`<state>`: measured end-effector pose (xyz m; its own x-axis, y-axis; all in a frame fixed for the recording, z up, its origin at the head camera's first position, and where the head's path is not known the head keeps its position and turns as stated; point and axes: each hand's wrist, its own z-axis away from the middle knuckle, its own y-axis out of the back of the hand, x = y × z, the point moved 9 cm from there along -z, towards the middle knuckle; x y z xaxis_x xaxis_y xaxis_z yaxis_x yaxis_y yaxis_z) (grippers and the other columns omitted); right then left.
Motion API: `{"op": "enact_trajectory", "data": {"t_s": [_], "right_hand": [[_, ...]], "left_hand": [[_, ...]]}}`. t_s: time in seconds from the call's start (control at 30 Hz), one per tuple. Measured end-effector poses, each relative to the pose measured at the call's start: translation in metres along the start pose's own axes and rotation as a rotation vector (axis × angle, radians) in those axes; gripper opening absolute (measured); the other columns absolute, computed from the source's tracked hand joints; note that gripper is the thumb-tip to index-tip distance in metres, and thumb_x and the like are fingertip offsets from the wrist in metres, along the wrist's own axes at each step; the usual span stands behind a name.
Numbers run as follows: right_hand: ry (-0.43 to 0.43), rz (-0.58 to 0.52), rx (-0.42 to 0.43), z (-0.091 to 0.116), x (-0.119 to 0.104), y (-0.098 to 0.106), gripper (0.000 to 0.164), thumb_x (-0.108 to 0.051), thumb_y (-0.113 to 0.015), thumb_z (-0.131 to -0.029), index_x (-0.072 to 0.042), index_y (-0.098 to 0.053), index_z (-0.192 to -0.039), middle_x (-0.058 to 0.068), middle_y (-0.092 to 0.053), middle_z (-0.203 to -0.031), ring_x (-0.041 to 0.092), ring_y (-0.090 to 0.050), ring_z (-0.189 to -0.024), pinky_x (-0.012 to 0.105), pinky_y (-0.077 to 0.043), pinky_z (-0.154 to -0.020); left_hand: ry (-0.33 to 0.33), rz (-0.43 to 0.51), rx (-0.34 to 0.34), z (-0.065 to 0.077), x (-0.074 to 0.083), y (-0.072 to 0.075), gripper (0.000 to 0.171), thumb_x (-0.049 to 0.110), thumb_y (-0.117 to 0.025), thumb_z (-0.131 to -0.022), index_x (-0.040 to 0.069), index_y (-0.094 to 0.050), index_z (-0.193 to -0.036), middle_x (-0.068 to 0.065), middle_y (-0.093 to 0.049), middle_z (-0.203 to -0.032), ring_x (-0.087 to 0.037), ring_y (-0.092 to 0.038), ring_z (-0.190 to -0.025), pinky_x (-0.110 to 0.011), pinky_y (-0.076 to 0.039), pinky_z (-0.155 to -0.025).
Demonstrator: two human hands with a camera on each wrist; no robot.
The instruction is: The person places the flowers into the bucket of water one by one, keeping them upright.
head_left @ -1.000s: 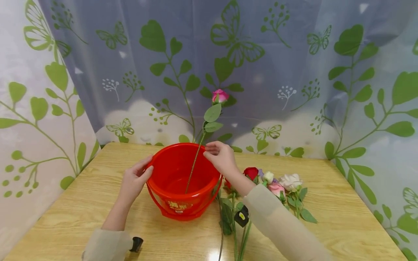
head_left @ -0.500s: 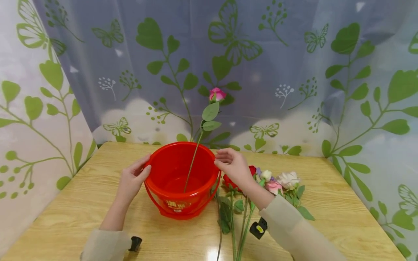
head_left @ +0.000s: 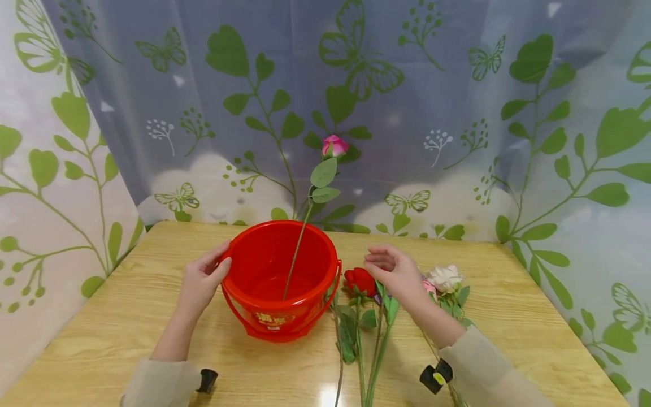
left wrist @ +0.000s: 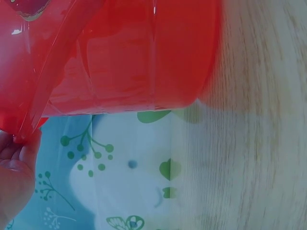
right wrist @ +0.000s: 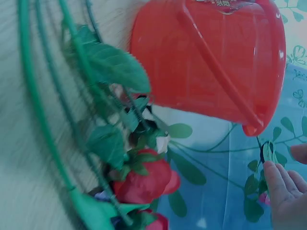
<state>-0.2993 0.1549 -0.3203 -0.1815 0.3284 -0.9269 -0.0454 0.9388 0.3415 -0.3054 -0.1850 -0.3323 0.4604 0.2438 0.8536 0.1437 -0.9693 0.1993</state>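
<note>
A red plastic bucket (head_left: 280,265) stands on the table, its handle hanging down at the front. My left hand (head_left: 200,277) grips the bucket's rim at the left, thumb on the near side; the left wrist view shows the hand (left wrist: 18,167) at the handle joint. One pink rose (head_left: 334,146) leans in the bucket, its stem against the inside and its bloom high above the rim. Right of the bucket, my right hand (head_left: 399,276) hovers over the lying flowers with loosely bent fingers, holding nothing. A red rose (head_left: 360,281) lies just left of its fingertips.
A white rose (head_left: 445,278) lies right of my right hand, with a pink bloom (head_left: 429,289) partly hidden behind the hand. Several green stems (head_left: 373,362) stretch toward the table's near edge. A patterned curtain (head_left: 285,113) rises behind the wooden table (head_left: 488,294).
My right hand has left the bucket's right rim and moved right, over the lying flowers. The left hand stays on the rim, and the pink rose still leans in the bucket.
</note>
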Motion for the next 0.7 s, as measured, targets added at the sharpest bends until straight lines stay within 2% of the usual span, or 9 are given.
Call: {"op": "enact_trajectory", "data": {"t_s": [0.23, 0.4, 0.7], "right_hand": [[-0.011, 0.03, 0.003, 0.019, 0.012, 0.02, 0.033, -0.009, -0.06, -0.084, 0.001, -0.051, -0.115, 0.017, -0.056, -0.11, 0.024, -0.054, -0.099, 0.026, -0.048, -0.077], [-0.011, 0.046, 0.037, 0.031, 0.02, 0.037, 0.034, -0.009, -0.059, -0.085, 0.004, -0.051, -0.115, 0.018, -0.057, -0.108, 0.025, -0.055, -0.097, 0.023, -0.048, -0.076], [-0.031, 0.082, 0.088, 0.048, 0.046, 0.068, 0.033, -0.008, -0.06, -0.084, 0.007, -0.052, -0.112, 0.022, -0.057, -0.105, 0.008, -0.058, -0.087, 0.019, -0.048, -0.073]], "left_hand": [[-0.004, 0.001, -0.004, 0.0, 0.0, 0.0, 0.035, 0.002, -0.055, -0.086, -0.009, -0.051, -0.119, -0.022, -0.05, -0.119, 0.006, -0.051, -0.094, -0.012, -0.045, -0.074], [-0.012, 0.03, -0.003, 0.0, 0.0, 0.0, 0.035, -0.001, -0.055, -0.085, -0.01, -0.051, -0.118, -0.025, -0.049, -0.119, 0.005, -0.052, -0.095, -0.013, -0.045, -0.073], [-0.017, 0.03, 0.0, 0.0, 0.001, -0.001, 0.034, 0.0, -0.054, -0.086, -0.011, -0.051, -0.117, -0.027, -0.049, -0.118, 0.005, -0.052, -0.094, -0.013, -0.045, -0.074]]}}
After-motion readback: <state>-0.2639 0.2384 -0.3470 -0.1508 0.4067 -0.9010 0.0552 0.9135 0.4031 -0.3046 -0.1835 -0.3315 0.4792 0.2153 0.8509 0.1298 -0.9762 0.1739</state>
